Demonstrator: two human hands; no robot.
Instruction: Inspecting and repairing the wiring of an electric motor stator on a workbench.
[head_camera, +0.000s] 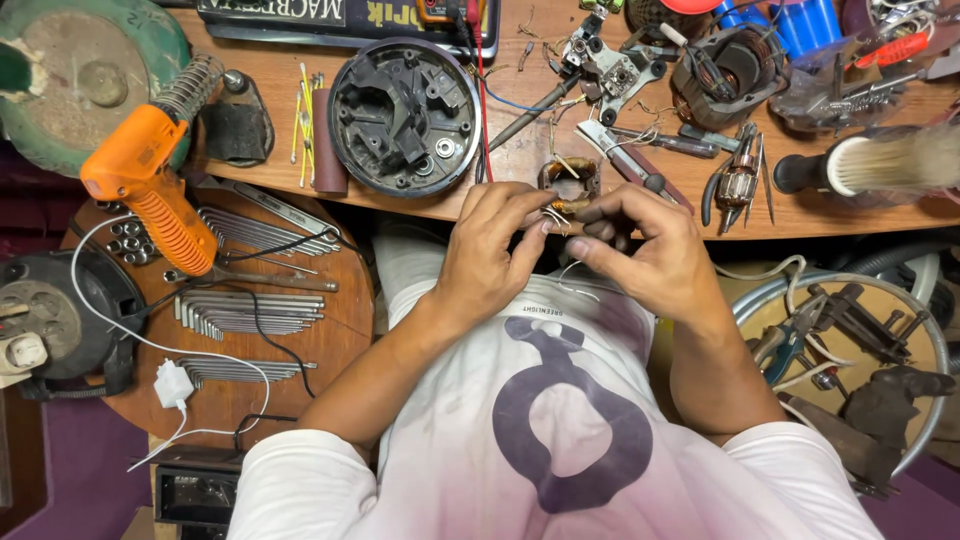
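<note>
A small motor stator with copper windings (571, 177) lies at the near edge of the wooden workbench (520, 150). My left hand (487, 250) and my right hand (650, 250) meet just below it, fingertips pinching thin white lead wires (556, 218) that run from the windings. A loop of the white wire (577, 282) hangs down over my white shirt. Both hands touch the stator's near side.
A round black motor housing (405, 115) lies left of the stator, another wound stator (727, 70) and a rotor (738, 185) to the right. An orange soldering gun (150, 185), hex keys (245, 312) and a wrench rest on a round side table. A brush (880, 165) lies at the right edge.
</note>
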